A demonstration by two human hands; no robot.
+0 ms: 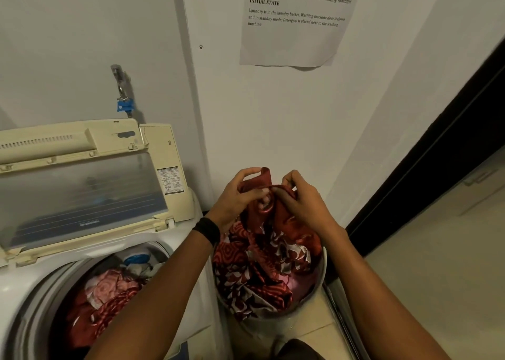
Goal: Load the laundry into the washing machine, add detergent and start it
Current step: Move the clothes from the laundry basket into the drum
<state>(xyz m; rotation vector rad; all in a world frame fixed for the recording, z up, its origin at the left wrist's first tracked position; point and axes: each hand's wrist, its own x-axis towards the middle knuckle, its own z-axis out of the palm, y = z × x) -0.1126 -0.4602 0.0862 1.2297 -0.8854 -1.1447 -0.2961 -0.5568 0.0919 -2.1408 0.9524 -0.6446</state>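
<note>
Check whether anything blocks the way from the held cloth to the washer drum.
Nothing visible does. The left hand and right hand grip the cloth above the basket. The lid stands raised, and the drum beside the basket is open, with clothes lying inside.

Dim, warm indoor light; soft shadows on the wall [273, 113], hazy sheen across the lid [82, 195], edges bowing, slight blur.

patterned cloth [262, 272] – glossy plastic lid [82, 195]
</note>
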